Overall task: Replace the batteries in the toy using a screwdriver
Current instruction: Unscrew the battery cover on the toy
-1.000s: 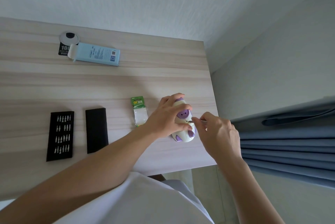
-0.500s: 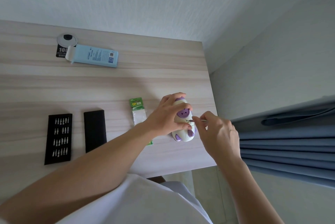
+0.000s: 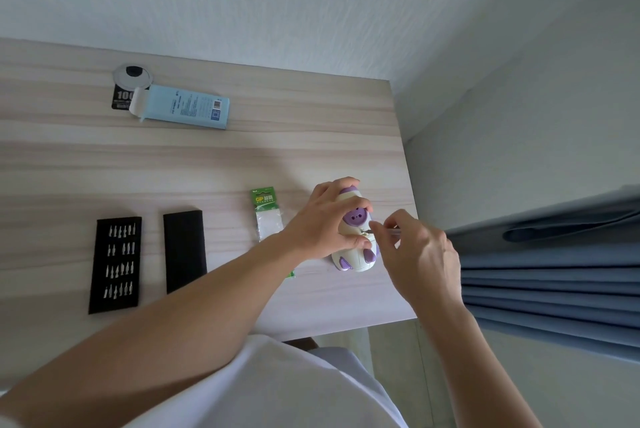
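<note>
A white and purple toy [image 3: 354, 254] lies on the wooden desk [image 3: 242, 157] near its right edge. My left hand [image 3: 320, 223] grips the toy from the left, fingers curled over its top. My right hand [image 3: 415, 254] pinches a thin silver screwdriver [image 3: 388, 229] whose tip touches the toy's middle. A green and white battery pack [image 3: 267, 213] lies just left of the toy, partly under my left forearm.
A black tray of several screwdriver bits [image 3: 116, 263] and its black lid [image 3: 184, 251] lie at the left. A light blue box [image 3: 185, 106] and a round grommet [image 3: 132, 74] sit at the back. Blue curtains [image 3: 554, 272] hang past the desk's right edge.
Both hands stay on the toy and screwdriver; my right fingers shifted slightly on the screwdriver. The camera view drifted a little.
</note>
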The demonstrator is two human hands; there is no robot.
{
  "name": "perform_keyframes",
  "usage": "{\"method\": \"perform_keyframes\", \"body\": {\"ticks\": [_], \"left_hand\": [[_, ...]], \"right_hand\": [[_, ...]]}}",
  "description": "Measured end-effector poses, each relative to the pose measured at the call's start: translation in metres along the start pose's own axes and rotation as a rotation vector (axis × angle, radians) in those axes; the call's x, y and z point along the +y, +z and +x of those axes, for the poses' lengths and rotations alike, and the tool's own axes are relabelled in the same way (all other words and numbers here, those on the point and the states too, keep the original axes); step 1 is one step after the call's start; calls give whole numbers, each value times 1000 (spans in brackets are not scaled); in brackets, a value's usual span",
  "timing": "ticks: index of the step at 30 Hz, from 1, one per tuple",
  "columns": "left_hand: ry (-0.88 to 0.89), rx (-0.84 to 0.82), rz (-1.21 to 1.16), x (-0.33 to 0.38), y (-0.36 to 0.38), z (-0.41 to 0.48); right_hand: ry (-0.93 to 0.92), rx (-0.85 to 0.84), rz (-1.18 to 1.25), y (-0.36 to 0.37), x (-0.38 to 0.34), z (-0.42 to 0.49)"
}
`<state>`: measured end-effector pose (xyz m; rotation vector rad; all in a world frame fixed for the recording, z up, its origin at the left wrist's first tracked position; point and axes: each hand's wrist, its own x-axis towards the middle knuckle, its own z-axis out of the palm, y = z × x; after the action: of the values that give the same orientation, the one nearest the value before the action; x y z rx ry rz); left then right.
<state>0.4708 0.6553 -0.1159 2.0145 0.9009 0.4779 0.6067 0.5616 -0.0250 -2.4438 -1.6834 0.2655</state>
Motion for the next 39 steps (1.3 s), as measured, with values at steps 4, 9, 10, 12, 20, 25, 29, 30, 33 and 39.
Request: {"method": "perform_keyframes", "body": {"ticks": [4,9,10,12,20,25,29,30,33,39], "left_hand": [[-10,-2,-7,-1,1,-1],[-6,-3,-7,-1,1,0],[-4,-5,-9,0,0,0],[-3,-9,-6,0,0,0],[-11,-8,-9,-1,1,0],[-10,-7,-10,-2,1,1],[-15,-12,-11,-2,1,0],[-19,-11,-12,-2,0,0],[-24,-14,-15,-2,0,0],[-24,-11,-8,-3,2,0]], "right_hand": [[-18,-42,91,-1,3,0],[-103,-26,116,1,2,-1],[-99,-24,118,1,1,-2],[-72,-19,84,-1,-1,-2],[-22,-79,107,-2,4,1],[-93,-50,113,-1,3,-3],[-25,-19,44,0,1,-4],[-8,-18,8,0,1,-3],[3,-41,-10,-1,0,-2],[-94,-45,20,-2,-2,-1]]}}
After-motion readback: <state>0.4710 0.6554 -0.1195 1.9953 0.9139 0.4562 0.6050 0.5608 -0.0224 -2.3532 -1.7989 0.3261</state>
